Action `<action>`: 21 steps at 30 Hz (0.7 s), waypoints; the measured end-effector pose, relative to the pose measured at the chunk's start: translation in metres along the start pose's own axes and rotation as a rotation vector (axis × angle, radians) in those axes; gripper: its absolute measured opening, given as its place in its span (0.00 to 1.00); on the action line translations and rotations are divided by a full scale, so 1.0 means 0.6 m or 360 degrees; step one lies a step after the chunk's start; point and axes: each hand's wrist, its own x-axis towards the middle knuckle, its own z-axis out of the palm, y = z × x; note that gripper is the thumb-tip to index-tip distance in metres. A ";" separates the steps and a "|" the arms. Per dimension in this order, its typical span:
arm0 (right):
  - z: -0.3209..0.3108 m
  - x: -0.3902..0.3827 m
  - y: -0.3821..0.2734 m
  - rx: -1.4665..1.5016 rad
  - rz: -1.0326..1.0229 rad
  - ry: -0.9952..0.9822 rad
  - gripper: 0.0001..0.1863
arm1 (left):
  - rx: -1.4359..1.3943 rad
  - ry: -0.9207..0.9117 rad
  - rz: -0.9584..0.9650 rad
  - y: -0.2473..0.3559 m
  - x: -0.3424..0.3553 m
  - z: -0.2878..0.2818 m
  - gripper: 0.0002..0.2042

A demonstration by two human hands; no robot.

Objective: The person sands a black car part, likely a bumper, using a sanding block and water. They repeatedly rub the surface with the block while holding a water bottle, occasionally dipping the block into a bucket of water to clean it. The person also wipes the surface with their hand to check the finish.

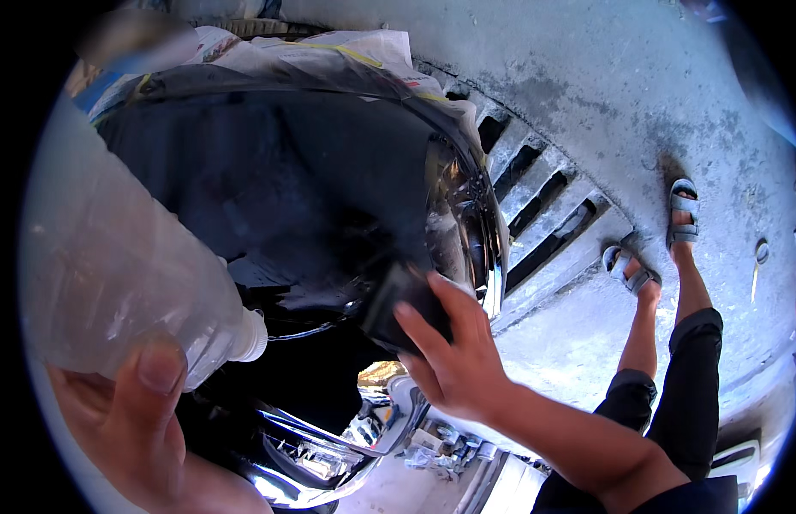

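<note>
**Left hand pours while right hand sets the block to a wet black panel**

The left hand [132,420] grips a translucent plastic bottle [128,257], thumb pressed along its near side, and tips it so that the mouth points toward the right hand [462,355]. A thin stream of liquid [304,332], probably water, runs from the mouth toward that hand. The right hand is closed round a dark block [406,308], its fingers spread over the near side; the block appears to rest against the black panel [346,146], though its underside is hidden.

The panel spreads beneath and ahead of both hands, glossy close to the right hand and duller farther out. A lamp [453,214] sits just ahead of the right hand, with a slotted grate [527,189] beyond it to the right. Newspaper [381,47] lines the panel's far edge, well ahead of both hands.

The step looks like wet rubbing. To do it well, the left hand should feed a thin, steady flow just in front of the block and hold the bottle's mouth clear of the surface. The right hand should lay the block flat, with light, even pressure, easing off beside the lamp, where a corner could dig in.
</note>
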 end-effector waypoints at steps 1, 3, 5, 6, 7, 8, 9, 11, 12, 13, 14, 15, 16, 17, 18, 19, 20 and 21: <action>0.003 -0.021 0.001 0.0036 0.0015 0.0014 0.42 | -0.0049 0.0026 -0.0042 0.007 -0.001 0.002 0.43; 0.003 -0.027 -0.008 0.0051 0.0076 0.0027 0.40 | -0.0103 0.0022 -0.0094 0.004 0.004 0.002 0.44; -0.004 0.026 -0.011 0.0034 0.0071 0.0041 0.39 | -0.0084 0.0035 -0.0089 -0.001 0.005 0.004 0.44; -0.010 0.062 -0.013 -0.0053 0.0032 -0.0001 0.38 | -0.0069 0.0061 -0.0079 -0.001 0.004 0.003 0.44; -0.009 0.077 -0.009 -0.0047 0.0017 0.0013 0.37 | -0.0090 0.0061 -0.0060 -0.002 0.006 0.005 0.44; -0.007 0.087 -0.005 -0.0040 0.0000 0.0025 0.37 | -0.0106 0.0057 -0.0050 -0.003 0.005 0.008 0.44; 0.001 0.094 -0.022 0.0051 -0.0052 0.0015 0.36 | -0.0019 0.0066 -0.0078 0.011 -0.004 -0.017 0.43; -0.007 0.046 -0.005 0.0003 -0.0009 0.0022 0.37 | -0.0091 0.0040 -0.0063 0.000 0.004 0.007 0.43; 0.002 0.009 -0.001 0.0031 0.0012 0.0033 0.38 | -0.0086 0.0036 -0.0066 0.003 0.004 0.008 0.43; 0.005 -0.014 -0.002 0.0059 0.0026 0.0041 0.38 | -0.0085 0.0045 -0.0074 0.007 0.001 0.007 0.43; 0.005 -0.028 -0.003 0.0035 0.0041 0.0015 0.39 | -0.0041 0.0017 -0.0079 0.008 -0.001 0.001 0.43; -0.006 -0.019 0.014 -0.0042 0.0062 0.0048 0.39 | -0.0078 -0.0038 -0.0047 -0.001 0.009 0.023 0.42; -0.008 0.005 0.006 -0.0004 0.0040 0.0042 0.39 | 0.0045 -0.0111 -0.0068 -0.002 0.004 0.002 0.42; -0.011 0.033 -0.003 0.0034 0.0020 0.0037 0.39 | 0.0126 -0.0140 -0.0090 0.001 0.002 -0.010 0.42; -0.017 0.069 -0.017 -0.0026 -0.0004 -0.0037 0.39 | 0.0204 -0.0164 -0.0114 0.005 -0.004 -0.024 0.42; -0.014 0.092 -0.025 0.0006 -0.0041 -0.0057 0.38 | 0.0245 -0.0142 -0.0138 0.010 -0.009 -0.034 0.42; -0.016 0.109 -0.019 -0.0026 -0.0045 -0.0062 0.38 | 0.0187 -0.0109 -0.0139 0.004 -0.006 -0.024 0.43; -0.018 0.115 -0.012 -0.0056 -0.0050 -0.0068 0.38 | 0.0134 -0.0081 -0.0147 0.000 -0.004 -0.015 0.43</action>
